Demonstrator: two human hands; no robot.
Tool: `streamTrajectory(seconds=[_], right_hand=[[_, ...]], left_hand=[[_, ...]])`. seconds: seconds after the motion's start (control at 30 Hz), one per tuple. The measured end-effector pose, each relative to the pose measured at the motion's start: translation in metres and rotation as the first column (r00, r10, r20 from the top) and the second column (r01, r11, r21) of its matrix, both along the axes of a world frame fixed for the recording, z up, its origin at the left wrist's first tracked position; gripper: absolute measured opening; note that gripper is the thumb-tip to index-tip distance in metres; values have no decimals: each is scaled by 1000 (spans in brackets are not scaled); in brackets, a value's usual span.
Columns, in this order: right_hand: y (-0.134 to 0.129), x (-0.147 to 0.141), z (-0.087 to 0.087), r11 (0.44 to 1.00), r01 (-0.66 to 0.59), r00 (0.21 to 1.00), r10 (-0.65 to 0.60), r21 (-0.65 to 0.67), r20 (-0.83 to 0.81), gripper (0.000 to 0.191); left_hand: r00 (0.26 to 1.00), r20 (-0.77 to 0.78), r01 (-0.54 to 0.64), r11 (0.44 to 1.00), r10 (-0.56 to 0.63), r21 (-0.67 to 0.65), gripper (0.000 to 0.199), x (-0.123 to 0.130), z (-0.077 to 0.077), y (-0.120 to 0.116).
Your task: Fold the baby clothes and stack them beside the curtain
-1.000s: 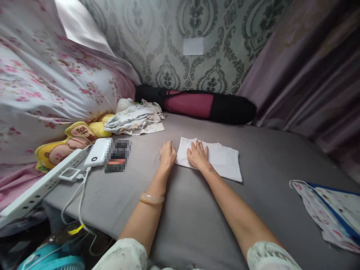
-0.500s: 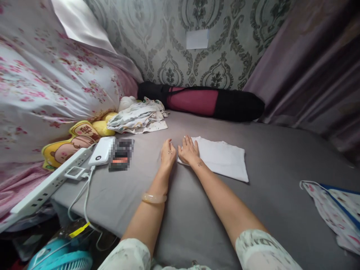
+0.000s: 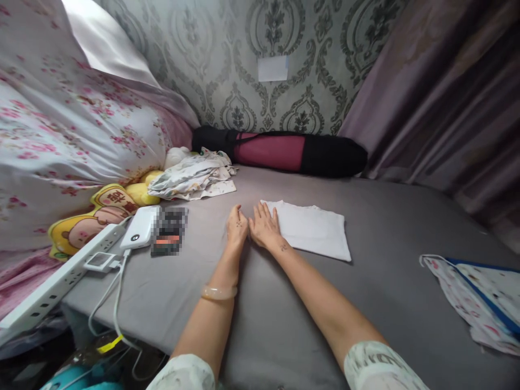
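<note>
A white folded cloth (image 3: 311,227) lies flat on the grey sheet, in front of me and slightly right of centre. My right hand (image 3: 264,225) rests palm down over its left end, fingers stretched out and a little apart; part of that end is hidden beneath the hand. Just to the left, my left hand (image 3: 236,226) stands on its side on the sheet, thumb side up, with nothing visible in it. Its far fingers are partly hidden, but it looks loosely open. The two hands almost touch.
A crumpled patterned cloth (image 3: 195,176), plush toys (image 3: 85,225), a white power bank (image 3: 141,227), a blurred dark item (image 3: 169,232) and a power strip (image 3: 52,284) with cables are at left. A long black-and-red bag (image 3: 270,151) lies by the wall. Printed fabric (image 3: 459,298) is at right.
The view has shifted slightly, so everything sits a little further left. My right hand has come marginally closer to my left and still lies on the cloth's left end.
</note>
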State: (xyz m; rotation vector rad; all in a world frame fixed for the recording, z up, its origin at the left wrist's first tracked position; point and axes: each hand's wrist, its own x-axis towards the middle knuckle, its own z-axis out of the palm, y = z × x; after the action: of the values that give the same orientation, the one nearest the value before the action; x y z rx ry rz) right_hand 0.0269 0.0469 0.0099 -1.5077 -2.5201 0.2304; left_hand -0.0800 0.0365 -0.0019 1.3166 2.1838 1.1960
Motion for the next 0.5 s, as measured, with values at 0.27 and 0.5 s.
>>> streamTrajectory(seconds=[0.27,0.5], right_hand=[[-2,0,-5,998,-21,1000,21,-56,-13,59],[22,21,4,999,45,998,-44,27,-34,58]], left_hand=[[1000,15,-11,1000,11,-5,43,2,2,-2],[1000,9,4,999,-5,36,40,4,0,-1]])
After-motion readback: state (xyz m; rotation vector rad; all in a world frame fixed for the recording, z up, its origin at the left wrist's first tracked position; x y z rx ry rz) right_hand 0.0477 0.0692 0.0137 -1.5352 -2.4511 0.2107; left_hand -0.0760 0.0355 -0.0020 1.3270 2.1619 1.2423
